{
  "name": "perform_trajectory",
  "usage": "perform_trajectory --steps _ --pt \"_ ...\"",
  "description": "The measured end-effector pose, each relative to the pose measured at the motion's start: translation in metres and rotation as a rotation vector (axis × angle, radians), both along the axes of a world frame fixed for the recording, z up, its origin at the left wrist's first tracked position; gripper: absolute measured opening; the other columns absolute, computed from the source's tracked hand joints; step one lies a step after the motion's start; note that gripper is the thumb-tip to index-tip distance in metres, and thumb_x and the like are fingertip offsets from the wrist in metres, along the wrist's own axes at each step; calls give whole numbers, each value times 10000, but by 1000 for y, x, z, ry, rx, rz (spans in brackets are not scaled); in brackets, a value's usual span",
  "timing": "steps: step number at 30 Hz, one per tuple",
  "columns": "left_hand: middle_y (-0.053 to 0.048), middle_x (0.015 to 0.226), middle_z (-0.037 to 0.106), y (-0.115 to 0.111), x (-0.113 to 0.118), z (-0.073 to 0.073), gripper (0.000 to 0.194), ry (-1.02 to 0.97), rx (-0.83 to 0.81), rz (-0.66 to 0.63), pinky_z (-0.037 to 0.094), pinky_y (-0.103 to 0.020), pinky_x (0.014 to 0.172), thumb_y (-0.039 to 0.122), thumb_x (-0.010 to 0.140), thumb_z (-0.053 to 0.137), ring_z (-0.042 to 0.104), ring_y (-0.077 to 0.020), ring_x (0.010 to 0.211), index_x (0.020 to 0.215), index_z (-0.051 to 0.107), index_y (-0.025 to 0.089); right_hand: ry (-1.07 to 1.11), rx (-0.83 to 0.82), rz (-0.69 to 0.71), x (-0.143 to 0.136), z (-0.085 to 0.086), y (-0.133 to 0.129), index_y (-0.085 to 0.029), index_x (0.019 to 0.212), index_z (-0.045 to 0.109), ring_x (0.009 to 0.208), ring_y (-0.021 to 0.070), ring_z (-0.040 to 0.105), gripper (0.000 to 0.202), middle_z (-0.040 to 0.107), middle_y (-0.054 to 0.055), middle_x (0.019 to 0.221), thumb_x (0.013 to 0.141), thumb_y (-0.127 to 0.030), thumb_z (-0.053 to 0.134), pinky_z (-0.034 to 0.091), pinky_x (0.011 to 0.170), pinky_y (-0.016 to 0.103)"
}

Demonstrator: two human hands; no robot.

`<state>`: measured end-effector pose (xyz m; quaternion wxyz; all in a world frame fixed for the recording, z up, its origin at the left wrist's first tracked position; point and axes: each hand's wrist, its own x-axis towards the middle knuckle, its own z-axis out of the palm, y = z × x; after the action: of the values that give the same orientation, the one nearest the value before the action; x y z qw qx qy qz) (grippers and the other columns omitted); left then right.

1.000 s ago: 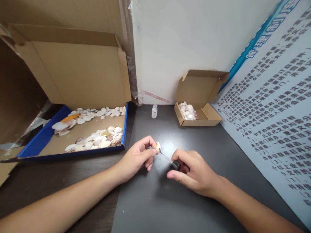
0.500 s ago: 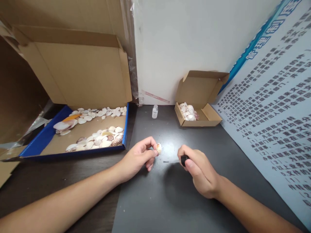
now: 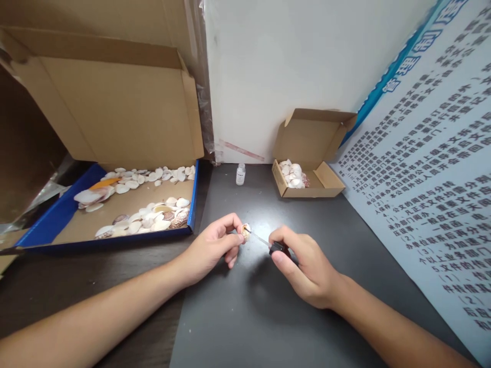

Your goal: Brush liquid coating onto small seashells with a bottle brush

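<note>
Between the thumb and forefinger of my left hand [image 3: 217, 245] is a small pale seashell [image 3: 246, 234], its hollow side partly showing. My right hand [image 3: 309, 268] grips the black cap of a thin applicator brush [image 3: 276, 249]. The brush's clear stem points left, and its dark tip is at the shell, seemingly touching its inside. Both hands are above the dark grey mat. Beyond them stands a small uncapped glass bottle [image 3: 240, 175] with a white label.
On the left, an open blue-edged cardboard box [image 3: 95, 225] holds many shells in two groups. A smaller open carton [image 3: 312, 193] with whitish shells sits at the back right. A white panel [image 3: 245, 76] rises behind, and a printed sheet [image 3: 422, 179] slants along the right.
My right hand has moved left, bringing the brush tip from beside the shell up to it. My left hand still pinches the shell. The whole view has shifted slightly.
</note>
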<state>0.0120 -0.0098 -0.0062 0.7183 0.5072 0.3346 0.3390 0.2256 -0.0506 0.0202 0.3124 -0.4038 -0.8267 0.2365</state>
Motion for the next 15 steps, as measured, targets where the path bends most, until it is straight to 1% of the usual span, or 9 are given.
perform_trajectory --steps 3,7,8,12,15 --pt "77 622 484 0 0 0 123 8 -1 -7 404 -182 474 242 863 611 438 -42 442 832 501 194 -21 16 19 -1 -1 -1 -204 901 481 509 100 408 128 436 -70 611 972 -298 433 319 538 230" --pt "72 642 494 0 0 1 165 8 -1 -6 412 -186 475 268 862 626 436 -38 440 807 489 193 -48 3 -63 0 -2 2 -202 887 474 510 100 414 145 438 -70 603 974 -316 453 317 534 229" --pt "71 647 498 0 -1 1 171 6 -1 -7 415 -187 474 272 861 628 434 -37 439 804 487 193 -43 6 -64 0 -2 3 -203 884 472 517 101 421 148 445 -67 610 974 -319 452 321 536 229" --pt "67 660 506 1 0 1 147 -5 -11 0 418 -184 465 256 853 619 437 -38 442 807 495 191 -31 6 7 1 -2 3 -206 890 471 514 99 426 135 447 -69 611 972 -309 440 324 539 227" --pt "74 643 488 0 1 2 162 -4 -26 2 428 -186 452 269 840 626 424 -36 428 796 493 188 -45 -13 -60 1 -1 2 -210 878 460 493 98 412 124 429 -77 586 975 -282 432 309 525 229"
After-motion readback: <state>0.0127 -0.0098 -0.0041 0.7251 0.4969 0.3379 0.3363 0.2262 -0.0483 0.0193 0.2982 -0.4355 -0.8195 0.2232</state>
